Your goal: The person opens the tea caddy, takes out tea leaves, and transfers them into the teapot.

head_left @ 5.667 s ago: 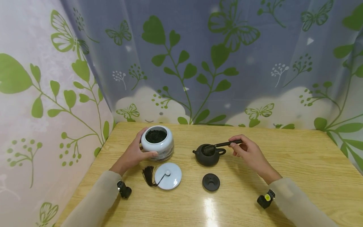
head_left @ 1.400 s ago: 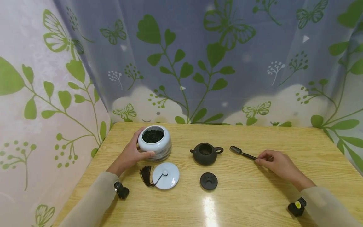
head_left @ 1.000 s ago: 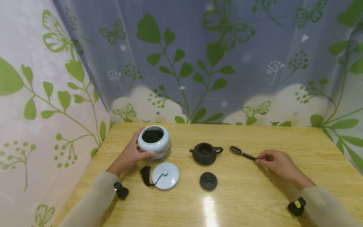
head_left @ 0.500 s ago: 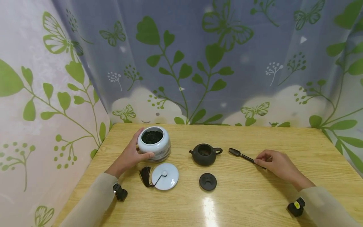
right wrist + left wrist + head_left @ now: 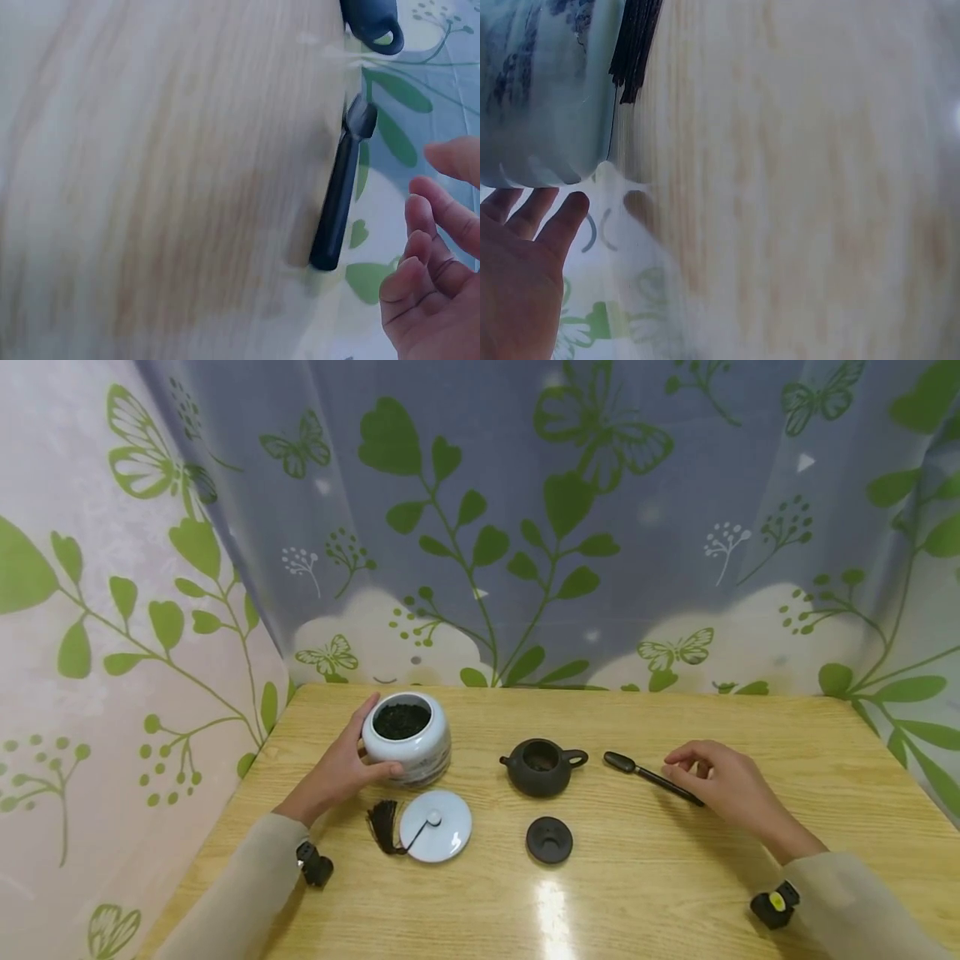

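Note:
My left hand [image 5: 341, 772] holds a white porcelain tea jar [image 5: 411, 758] at its left side, thumb across the front and fingers around behind. Dark tea leaves [image 5: 402, 720] fill the open mouth. In the left wrist view, fingertips [image 5: 571, 206] meet the jar's lower wall. A black tea scoop [image 5: 654, 781] lies on the table, bowl toward the teapot. Just over its handle hovers my right hand [image 5: 731, 785], fingers loosely bent and holding nothing; the right wrist view shows a gap between fingers and scoop. The dark clay teapot [image 5: 542, 781] stands uncovered, some leaves inside.
The jar's white lid [image 5: 450, 839] with a dark tassel [image 5: 383, 827] lies in front of the jar. The round dark teapot lid [image 5: 550, 841] rests in front of the teapot. A patterned curtain [image 5: 480, 527] hangs behind the wooden table [image 5: 637, 885].
The scoop came out of the teapot and was laid on the table to its right. My right hand has just let go of its handle and lifted slightly. The left hand stays on the jar.

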{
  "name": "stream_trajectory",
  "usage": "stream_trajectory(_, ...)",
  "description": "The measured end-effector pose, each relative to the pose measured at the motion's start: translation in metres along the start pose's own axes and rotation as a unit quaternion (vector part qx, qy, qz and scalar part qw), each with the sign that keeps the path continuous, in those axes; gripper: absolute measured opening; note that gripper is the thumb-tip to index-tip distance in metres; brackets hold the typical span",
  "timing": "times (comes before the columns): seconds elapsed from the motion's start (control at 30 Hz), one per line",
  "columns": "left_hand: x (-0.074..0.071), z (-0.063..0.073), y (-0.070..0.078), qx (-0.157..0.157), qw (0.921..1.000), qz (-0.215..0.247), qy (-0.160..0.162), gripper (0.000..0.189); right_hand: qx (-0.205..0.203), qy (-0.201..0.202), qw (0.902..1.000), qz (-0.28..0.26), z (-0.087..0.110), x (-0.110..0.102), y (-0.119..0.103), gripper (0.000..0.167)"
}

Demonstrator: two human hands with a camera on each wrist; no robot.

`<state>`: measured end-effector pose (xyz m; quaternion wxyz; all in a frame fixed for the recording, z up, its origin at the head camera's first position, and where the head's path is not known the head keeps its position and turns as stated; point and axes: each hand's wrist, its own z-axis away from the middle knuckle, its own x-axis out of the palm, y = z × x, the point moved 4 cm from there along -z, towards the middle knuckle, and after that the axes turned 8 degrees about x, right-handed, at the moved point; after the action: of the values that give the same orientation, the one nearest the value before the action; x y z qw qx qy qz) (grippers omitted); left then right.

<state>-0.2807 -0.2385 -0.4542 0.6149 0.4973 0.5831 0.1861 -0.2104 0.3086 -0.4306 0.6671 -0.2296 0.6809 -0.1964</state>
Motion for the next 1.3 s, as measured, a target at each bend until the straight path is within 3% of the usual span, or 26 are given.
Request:
stream_trajectory(0.2,-0.007,0.009,-0.002,0.015,0.9998,-0.005,0.015,0.121,-0.013,0.006,0.9998,-0.014,0.003,0.003,-0.017,0.023)
stream_trajectory(0.4,-0.018,0.03,-0.005,0.009,0.9994,-0.021,0.026,0.11,-0.022,-0.001,0.9995,-0.024,0.006,0.007,-0.028,0.02)
stream_trajectory(0.6,-0.028,0.05,-0.003,-0.007,0.9982,-0.056,0.021,0.079,-0.035,-0.005,0.9988,-0.035,0.006,0.008,-0.04,0.018)
stream_trajectory(0.73,-0.028,0.055,0.003,0.007,0.9961,-0.087,0.009,0.052,-0.048,-0.011,0.9977,-0.046,0.007,0.012,-0.048,0.016)
stream_trajectory(0.93,-0.017,0.056,0.015,0.044,0.9948,-0.09,-0.021,0.023,-0.049,-0.033,0.9955,-0.074,0.007,0.021,-0.055,0.019)
stream_trajectory(1.13,0.001,0.05,0.031,0.075,0.9953,-0.032,-0.052,0.03,-0.056,-0.047,0.9926,-0.098,0.007,0.033,-0.067,0.022)
stream_trajectory(1.3,0.011,0.046,0.041,0.068,0.9956,0.004,-0.065,0.033,-0.071,-0.058,0.9902,-0.105,0.008,0.04,-0.079,0.018)
